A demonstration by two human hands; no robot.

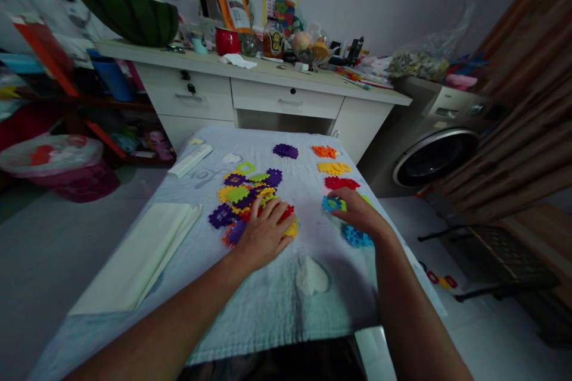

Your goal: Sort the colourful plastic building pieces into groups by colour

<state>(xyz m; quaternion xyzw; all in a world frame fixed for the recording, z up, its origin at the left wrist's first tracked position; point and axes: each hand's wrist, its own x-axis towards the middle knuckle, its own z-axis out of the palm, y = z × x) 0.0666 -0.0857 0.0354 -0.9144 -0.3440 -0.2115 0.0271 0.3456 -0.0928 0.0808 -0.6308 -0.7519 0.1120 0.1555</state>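
A mixed heap of plastic interlocking pieces [243, 196] in purple, yellow, green, orange and red lies on a table draped with a pale blue cloth [277, 303]. My left hand [266, 231] rests on the near side of the heap, fingers spread over red and yellow pieces. My right hand [355, 209] lies to the right, fingertips on a blue piece [331, 204]. Sorted small piles sit around it: purple [285, 150], orange [325, 152], yellow [333, 168], red [341, 183] and blue [356, 236].
Folded pale paper or cloth [143, 253] lies on the table's left, with a white box [190, 160] further back. Behind stands a cluttered white desk [250, 86] with a large watermelon [127, 12]. A washing machine [435, 152] is at right, a bin [58, 166] at left.
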